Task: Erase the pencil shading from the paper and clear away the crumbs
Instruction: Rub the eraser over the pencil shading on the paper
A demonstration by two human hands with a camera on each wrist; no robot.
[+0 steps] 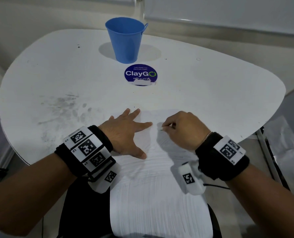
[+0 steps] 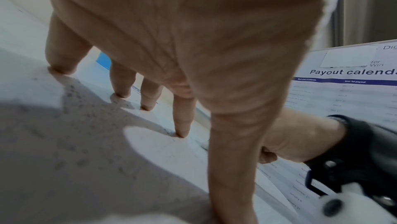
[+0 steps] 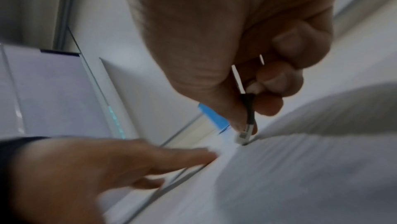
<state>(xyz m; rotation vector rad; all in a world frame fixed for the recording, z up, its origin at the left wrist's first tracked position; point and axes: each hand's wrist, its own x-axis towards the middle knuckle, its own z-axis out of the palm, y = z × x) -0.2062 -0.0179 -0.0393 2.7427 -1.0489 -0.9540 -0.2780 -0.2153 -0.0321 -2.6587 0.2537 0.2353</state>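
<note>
Left hand [image 1: 125, 133] flat, fingers spread, pressing paper [image 1: 160, 186]; right hand [image 1: 182, 129] at 3 o'clock pinches small eraser-tipped tool [image 3: 247, 122]; blue bucket [image 1: 126, 40] at 12 o'clock.

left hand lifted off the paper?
No, in the head view the left hand lies flat with fingers spread on the paper, beside the right hand.

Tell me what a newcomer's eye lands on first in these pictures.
First the blue bucket at the table's far side, with a round ClayGo sticker just in front. Nearer, the left hand lies spread flat on the paper, while the right hand pinches a thin pencil-like tool tip-down on it.
</note>
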